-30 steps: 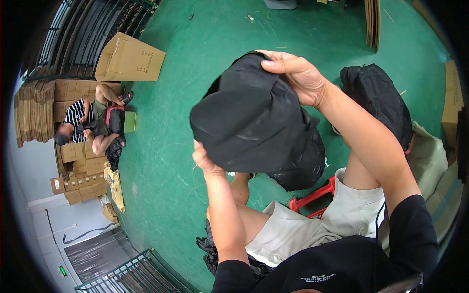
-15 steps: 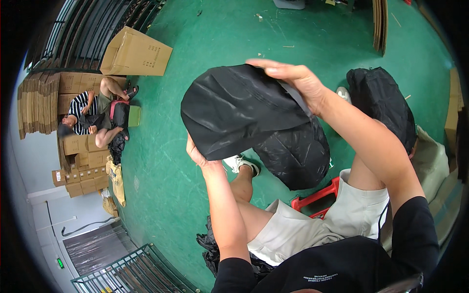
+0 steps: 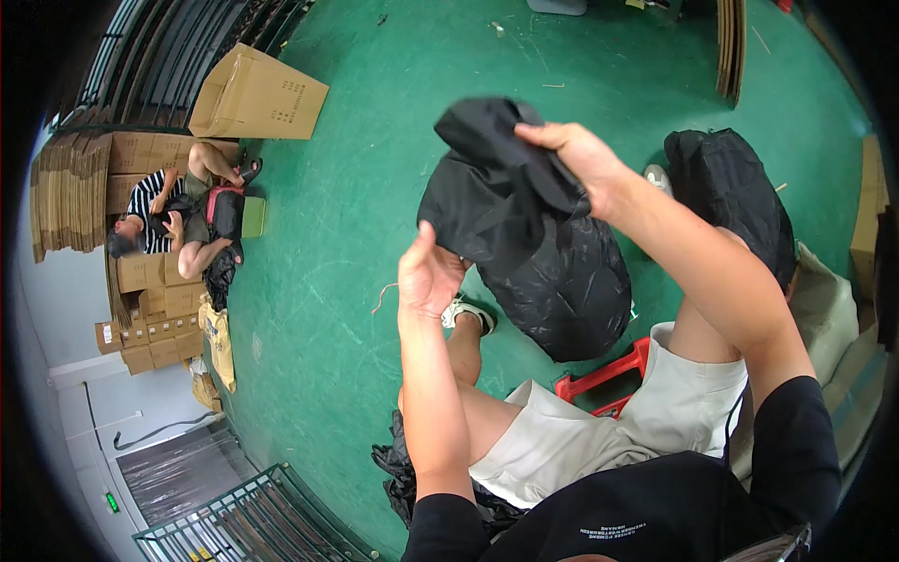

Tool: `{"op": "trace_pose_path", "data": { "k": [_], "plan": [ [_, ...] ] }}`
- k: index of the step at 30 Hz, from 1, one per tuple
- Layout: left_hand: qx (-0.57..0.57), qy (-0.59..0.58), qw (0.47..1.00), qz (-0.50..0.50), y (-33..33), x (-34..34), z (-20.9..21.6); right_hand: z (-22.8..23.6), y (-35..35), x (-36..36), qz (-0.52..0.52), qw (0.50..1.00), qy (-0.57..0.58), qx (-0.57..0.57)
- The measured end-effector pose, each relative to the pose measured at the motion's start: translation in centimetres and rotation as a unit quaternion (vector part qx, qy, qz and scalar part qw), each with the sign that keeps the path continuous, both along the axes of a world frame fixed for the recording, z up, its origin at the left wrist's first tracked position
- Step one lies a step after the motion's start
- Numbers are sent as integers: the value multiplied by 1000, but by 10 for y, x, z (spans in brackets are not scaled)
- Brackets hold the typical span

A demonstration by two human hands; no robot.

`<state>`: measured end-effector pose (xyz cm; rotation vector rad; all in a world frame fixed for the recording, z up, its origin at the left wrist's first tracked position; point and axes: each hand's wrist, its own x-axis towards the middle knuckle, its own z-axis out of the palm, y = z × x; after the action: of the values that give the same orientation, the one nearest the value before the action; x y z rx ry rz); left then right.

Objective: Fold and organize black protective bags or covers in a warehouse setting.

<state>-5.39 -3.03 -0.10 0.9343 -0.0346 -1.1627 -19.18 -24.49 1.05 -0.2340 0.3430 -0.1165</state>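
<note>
Okay, right hand (image 3: pixel 590 169): grip narrow, thumb and fingers pinching the upper right edge of a soft, crumpled black fabric piece (image 3: pixel 492 192). Left hand (image 3: pixel 431 276): thumb at the fabric's lower left edge, some fingers hidden; can't tell whether its grip is closed. Fabric is held up in front of the person, partly overlapping a rounded, shiny black bundle (image 3: pixel 567 300) on the smooth green floor (image 3: pixel 328 328). Red plastic frame (image 3: pixel 604 373) near the knees. Second elongated black bundle (image 3: pixel 735 201) off right. Open brown cardboard box (image 3: pixel 267 94), upper left.
</note>
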Motion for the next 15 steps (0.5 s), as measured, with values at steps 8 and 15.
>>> {"op": "trace_pose_path", "data": {
  "k": [8, 15],
  "plan": [
    [44, -209, 960, -180, 3, -15, -10, 15, -16, -4, -81, 995, -60, 26],
    [-204, 31, 976, 64, -4, -4, 5, 13, 12, 2, -94, 971, 89, -200]
  ]
}}
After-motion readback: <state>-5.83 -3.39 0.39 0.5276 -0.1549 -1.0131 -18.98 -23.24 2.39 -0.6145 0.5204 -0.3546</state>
